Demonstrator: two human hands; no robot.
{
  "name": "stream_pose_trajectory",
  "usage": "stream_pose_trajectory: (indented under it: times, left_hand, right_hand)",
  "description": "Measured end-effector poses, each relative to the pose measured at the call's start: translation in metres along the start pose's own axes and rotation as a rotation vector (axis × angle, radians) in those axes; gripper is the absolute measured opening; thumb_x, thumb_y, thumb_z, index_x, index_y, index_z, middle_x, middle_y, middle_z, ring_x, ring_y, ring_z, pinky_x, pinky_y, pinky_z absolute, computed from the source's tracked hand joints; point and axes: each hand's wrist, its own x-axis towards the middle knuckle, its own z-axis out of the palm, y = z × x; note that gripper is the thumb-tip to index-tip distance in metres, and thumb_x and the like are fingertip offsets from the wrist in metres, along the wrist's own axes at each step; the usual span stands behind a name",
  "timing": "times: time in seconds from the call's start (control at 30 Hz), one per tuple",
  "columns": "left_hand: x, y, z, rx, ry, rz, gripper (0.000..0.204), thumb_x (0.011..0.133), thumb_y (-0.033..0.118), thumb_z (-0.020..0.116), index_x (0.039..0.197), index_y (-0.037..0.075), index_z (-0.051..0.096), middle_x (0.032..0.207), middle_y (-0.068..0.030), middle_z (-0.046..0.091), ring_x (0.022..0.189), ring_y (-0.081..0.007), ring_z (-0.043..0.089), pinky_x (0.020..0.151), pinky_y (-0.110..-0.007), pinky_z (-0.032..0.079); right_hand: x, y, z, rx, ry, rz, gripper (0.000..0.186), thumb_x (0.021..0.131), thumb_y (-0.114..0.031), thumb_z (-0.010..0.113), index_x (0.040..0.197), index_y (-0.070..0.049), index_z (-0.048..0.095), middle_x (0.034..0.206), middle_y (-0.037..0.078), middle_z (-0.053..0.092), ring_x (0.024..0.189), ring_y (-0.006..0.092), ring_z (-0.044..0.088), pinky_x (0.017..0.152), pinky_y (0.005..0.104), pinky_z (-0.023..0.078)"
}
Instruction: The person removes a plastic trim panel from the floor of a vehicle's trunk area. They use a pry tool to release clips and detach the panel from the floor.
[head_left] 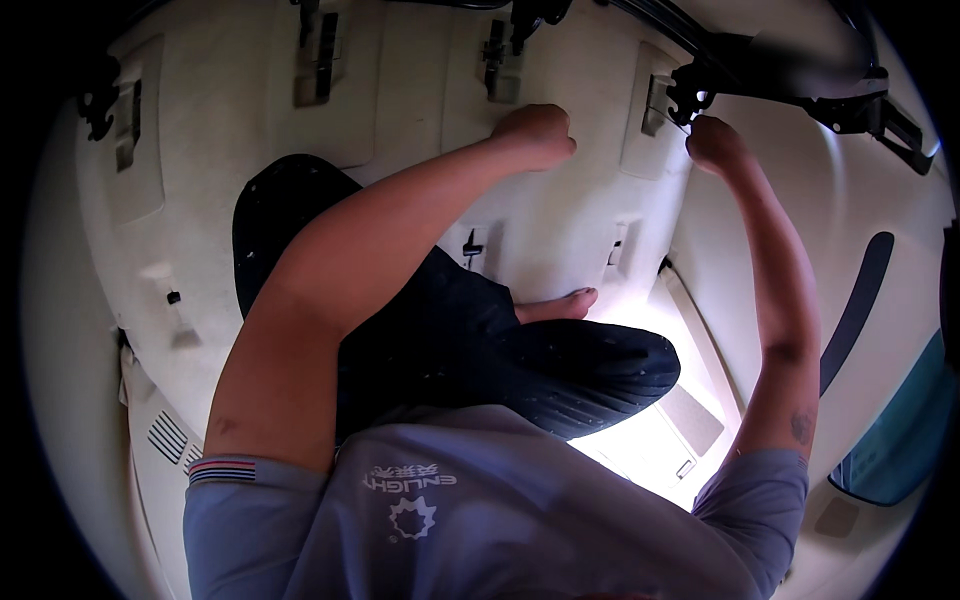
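Observation:
My left hand (535, 138) is closed into a fist above the pale carpeted floor (590, 180), and whatever is inside it is hidden. At the upper right, my right hand (716, 146) is closed with its fingers pinched together. A thin light line, perhaps a wire or slim rod, runs from these fingers toward a floor recess (655, 112). Just beyond the fingertips is a black metal bracket (688, 92), part of a dark frame; I cannot tell whether the hand touches it. A foot (572, 304) rests on the floor between my legs and the hands.
More floor recesses with dark fittings lie ahead, one at the top centre (505, 75) and another at the far left (130, 125). A dark seat-like frame (780, 70) overhangs the upper right. Along the right stands a beige side panel (790, 160) with a black strip (862, 305).

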Motion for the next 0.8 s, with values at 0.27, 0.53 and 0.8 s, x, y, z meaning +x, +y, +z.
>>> stream_pose_trajectory:
  times: [0.27, 0.53, 0.8]
  left_hand:
    - [0.0, 0.0, -0.001, -0.002, -0.012, -0.031, 0.023, 0.08, 0.024, 0.059, 0.088, 0.004, 0.068, 0.09, -0.0176, 0.069, 0.087, -0.0333, 0.066, 0.078, -0.043, 0.051]
    - [-0.003, 0.002, -0.001, -0.003, -0.009, -0.014, 0.024, 0.08, 0.023, 0.059, 0.089, 0.004, 0.069, 0.092, -0.0183, 0.07, 0.088, -0.0338, 0.067, 0.079, -0.043, 0.052]
    - [-0.001, 0.002, 0.002, 0.034, -0.015, -0.013, 0.024, 0.08, 0.024, 0.059, 0.09, 0.004, 0.07, 0.091, -0.0185, 0.07, 0.087, -0.0342, 0.066, 0.078, -0.044, 0.052]
  right_hand:
    - [-0.01, -0.007, -0.013, -0.008, 0.004, 0.012, 0.031, 0.087, -0.009, 0.044, 0.106, 0.003, 0.065, 0.112, 0.027, 0.065, 0.104, 0.0408, 0.064, 0.09, 0.0492, 0.051]
    - [-0.001, 0.008, 0.006, 0.079, 0.032, 0.006, 0.03, 0.086, -0.014, 0.047, 0.104, 0.002, 0.065, 0.11, 0.027, 0.065, 0.104, 0.0409, 0.063, 0.09, 0.049, 0.051]
    - [0.007, 0.025, 0.018, 0.077, 0.061, -0.045, 0.028, 0.086, -0.015, 0.049, 0.101, 0.003, 0.065, 0.106, 0.027, 0.066, 0.101, 0.0417, 0.064, 0.087, 0.0496, 0.051]
